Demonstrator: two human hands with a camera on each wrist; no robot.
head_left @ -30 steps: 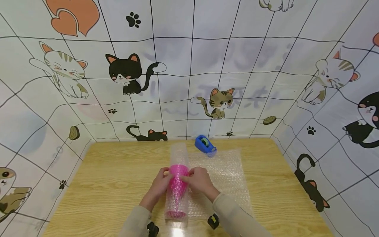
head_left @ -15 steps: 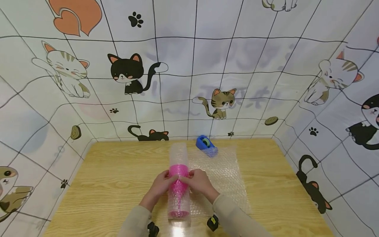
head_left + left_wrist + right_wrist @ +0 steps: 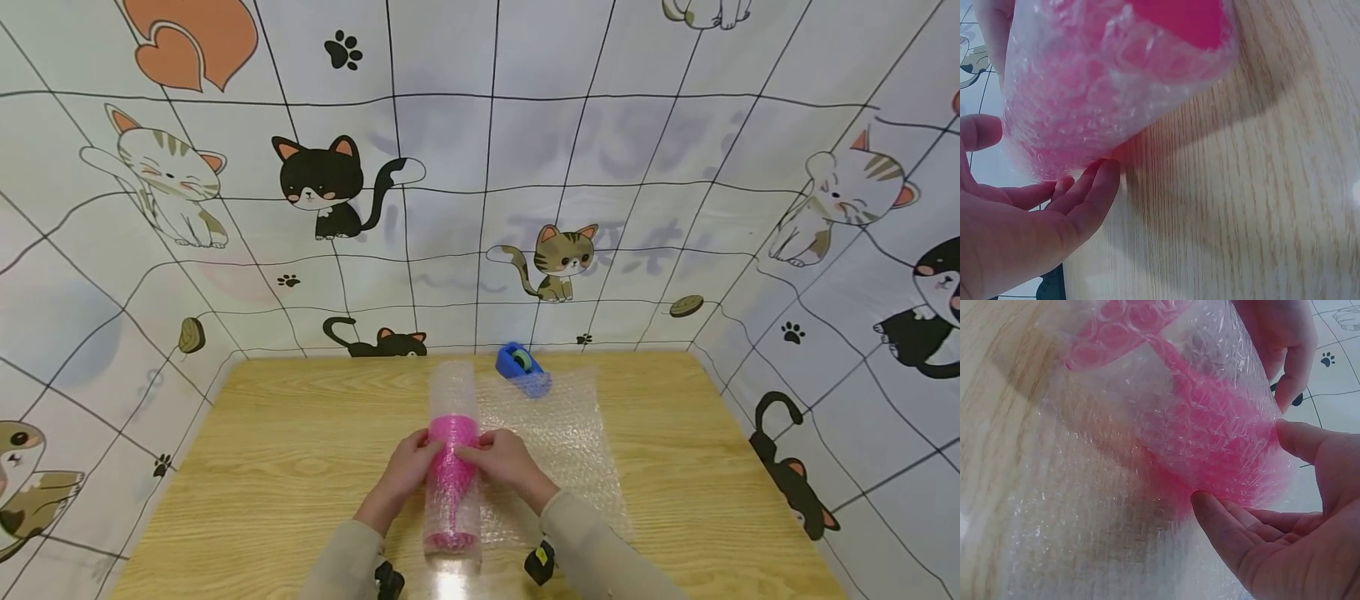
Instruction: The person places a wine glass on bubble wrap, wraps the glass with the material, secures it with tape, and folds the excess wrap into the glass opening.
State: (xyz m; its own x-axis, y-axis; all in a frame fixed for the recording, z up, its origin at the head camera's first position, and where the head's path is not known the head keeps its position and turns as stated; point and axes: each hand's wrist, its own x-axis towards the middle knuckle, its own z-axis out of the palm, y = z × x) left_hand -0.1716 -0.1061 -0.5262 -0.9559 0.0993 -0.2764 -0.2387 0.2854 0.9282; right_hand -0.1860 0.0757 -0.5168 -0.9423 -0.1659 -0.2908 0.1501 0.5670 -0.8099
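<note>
A pink goblet [image 3: 453,475] lies on its side inside a roll of bubble wrap [image 3: 453,387], its bowl towards the far side and its round foot nearest me. My left hand [image 3: 408,468] grips the roll's left side around the bowl, thumb on top. From the right, my right hand [image 3: 510,460] grips it likewise. In the left wrist view, the left fingertips [image 3: 1109,172] touch the roll low down near the tabletop. In the right wrist view, the right thumb [image 3: 1300,439] and fingers press the wrap from two sides. A flat length of wrap stretches right from the roll.
A blue tape dispenser [image 3: 519,365] stands at the back of the wooden table [image 3: 300,442], partly behind the flat wrap's far edge. Cat-patterned sheeting [image 3: 435,225] encloses the back and both sides. Black wrist devices [image 3: 540,564] show under the sleeves.
The flat wrap's right edge has drawn slightly left, and the roll's near end has shifted a little right. The thumbs came together on top half a second ago and are now slightly apart.
</note>
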